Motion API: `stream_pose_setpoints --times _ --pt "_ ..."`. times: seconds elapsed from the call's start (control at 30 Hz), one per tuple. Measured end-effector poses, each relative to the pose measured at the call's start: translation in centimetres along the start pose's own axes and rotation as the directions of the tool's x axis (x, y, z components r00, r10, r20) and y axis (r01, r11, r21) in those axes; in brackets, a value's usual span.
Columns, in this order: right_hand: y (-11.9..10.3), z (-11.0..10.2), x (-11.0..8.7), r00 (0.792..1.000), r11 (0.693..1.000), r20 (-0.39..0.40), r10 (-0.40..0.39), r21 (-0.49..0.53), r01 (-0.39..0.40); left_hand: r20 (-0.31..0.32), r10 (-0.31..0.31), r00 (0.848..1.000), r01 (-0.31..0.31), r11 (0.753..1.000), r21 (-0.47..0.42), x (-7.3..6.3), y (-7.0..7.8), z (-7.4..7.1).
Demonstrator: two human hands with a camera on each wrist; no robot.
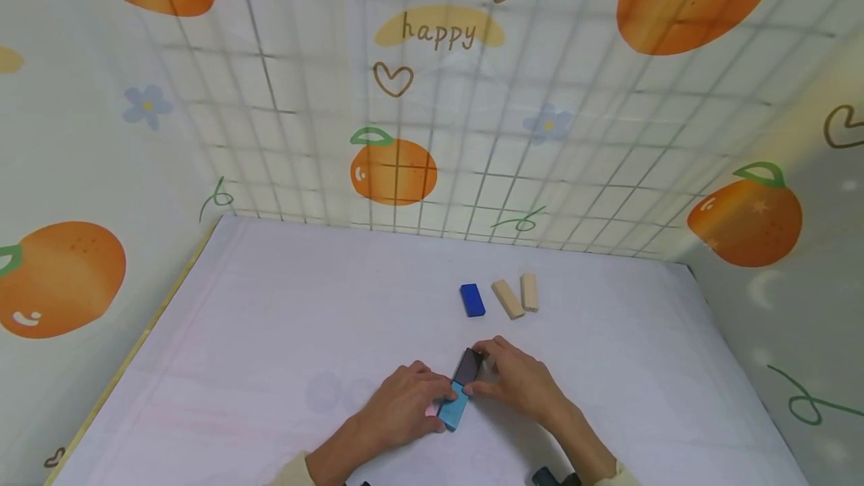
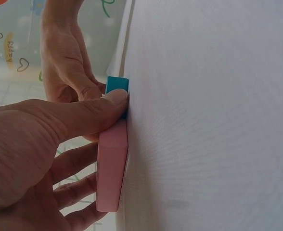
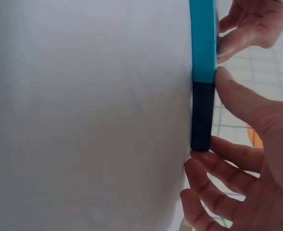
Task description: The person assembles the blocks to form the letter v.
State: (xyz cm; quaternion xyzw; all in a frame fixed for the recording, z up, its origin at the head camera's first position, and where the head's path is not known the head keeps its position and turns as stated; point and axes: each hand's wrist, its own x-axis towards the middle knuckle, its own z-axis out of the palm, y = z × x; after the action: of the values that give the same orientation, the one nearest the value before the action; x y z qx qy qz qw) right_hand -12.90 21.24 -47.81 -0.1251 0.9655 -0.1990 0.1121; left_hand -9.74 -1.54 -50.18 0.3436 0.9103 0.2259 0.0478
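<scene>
A black block [image 1: 467,367] and a light blue block [image 1: 454,407] lie end to end in a slanting line on the white-covered table. My right hand [image 1: 523,382] holds the black block, its fingertips at the far end and the thumb by the seam with the light blue one. Over on the other side, my left hand [image 1: 405,409] grips a pink block [image 2: 113,163], mostly hidden under that hand in the head view. In the left wrist view, its thumb lies against the light blue block, and the other fingers sit behind the pink one.
Beyond the hands lie a dark blue block [image 1: 472,300] and two plain wooden blocks, one tilted [image 1: 508,299] and one straighter [image 1: 529,292]. Printed cloth walls [image 1: 290,163] stand along the back and sides of the table.
</scene>
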Motion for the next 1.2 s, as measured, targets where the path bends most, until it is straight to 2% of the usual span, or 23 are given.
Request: stream_pose_setpoints --times 1.2 --pt "0.04 0.27 -0.18 1.000 1.000 -0.020 0.010 0.021 -0.009 0.015 -0.020 1.000 0.020 1.000 -0.014 0.07 0.10 -0.01"
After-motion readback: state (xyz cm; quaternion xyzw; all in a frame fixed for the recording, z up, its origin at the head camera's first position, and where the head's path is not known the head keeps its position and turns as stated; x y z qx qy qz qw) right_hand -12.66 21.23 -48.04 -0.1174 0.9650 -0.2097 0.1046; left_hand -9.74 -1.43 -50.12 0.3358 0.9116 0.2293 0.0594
